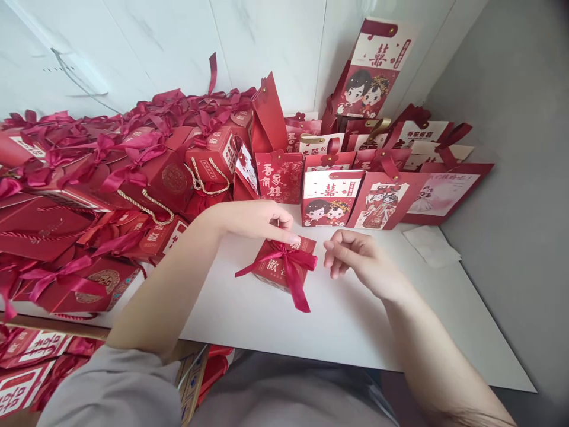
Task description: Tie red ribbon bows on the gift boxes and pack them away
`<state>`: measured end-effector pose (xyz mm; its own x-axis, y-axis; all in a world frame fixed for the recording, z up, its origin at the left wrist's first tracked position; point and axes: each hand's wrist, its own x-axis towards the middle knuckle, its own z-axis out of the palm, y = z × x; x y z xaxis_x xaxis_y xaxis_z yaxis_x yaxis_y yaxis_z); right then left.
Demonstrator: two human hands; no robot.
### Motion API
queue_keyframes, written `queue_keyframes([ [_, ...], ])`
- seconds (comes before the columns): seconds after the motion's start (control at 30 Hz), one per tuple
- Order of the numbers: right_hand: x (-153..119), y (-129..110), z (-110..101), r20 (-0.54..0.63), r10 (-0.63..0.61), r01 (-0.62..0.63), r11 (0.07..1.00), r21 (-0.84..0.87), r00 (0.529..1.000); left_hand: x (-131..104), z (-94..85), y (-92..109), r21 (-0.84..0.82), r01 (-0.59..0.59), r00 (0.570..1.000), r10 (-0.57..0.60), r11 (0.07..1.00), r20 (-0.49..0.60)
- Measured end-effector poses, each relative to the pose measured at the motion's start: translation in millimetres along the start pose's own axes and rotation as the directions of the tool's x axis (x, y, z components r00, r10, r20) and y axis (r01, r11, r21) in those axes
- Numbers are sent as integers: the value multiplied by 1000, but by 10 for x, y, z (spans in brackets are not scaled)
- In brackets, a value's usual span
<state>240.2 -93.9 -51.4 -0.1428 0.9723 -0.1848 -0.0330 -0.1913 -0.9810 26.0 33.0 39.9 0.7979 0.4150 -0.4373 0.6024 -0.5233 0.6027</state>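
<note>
A small red gift box (275, 279) with gold lettering stands on the white table, tied with a crimson satin ribbon bow (291, 264). Its ribbon tails spread to the left and toward the front edge. My left hand (262, 220) grips the box from its far left side, thumb lying over the top by the bow's knot; its other fingers are partly hidden. Just right of the bow, my right hand (355, 261) hovers with loosely curled fingers, apart from the ribbon and with nothing visible in them.
Many ribbon-tied red boxes (153, 172) are piled along the left. Upright red and white gift bags (331, 198) line the back, one standing taller (371, 71). A white tissue (431, 246) lies by the grey wall at right. More boxes (33, 350) sit below the table.
</note>
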Motion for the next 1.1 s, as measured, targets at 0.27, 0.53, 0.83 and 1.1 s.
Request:
queue_keyframes([
  [0.27, -7, 22, 157, 118, 65, -73, 995, 68, 991, -486, 260, 99, -193, 227, 779, -297, 955, -552],
  [0.53, -82, 7, 223, 170, 87, -107, 988, 110, 982, -537, 840, -108, -315, 153, 799, -305, 936, -518],
  [0.83, -91, -56, 218, 238, 138, -161, 984, 80, 961, -444, 1053, -114, -305, 48, 799, -220, 951, -560],
  [1.1, -86, -15, 184, 173, 109, -117, 993, 35, 979, -444, 1206, 51, -277, 154, 728, -299, 948, -617],
])
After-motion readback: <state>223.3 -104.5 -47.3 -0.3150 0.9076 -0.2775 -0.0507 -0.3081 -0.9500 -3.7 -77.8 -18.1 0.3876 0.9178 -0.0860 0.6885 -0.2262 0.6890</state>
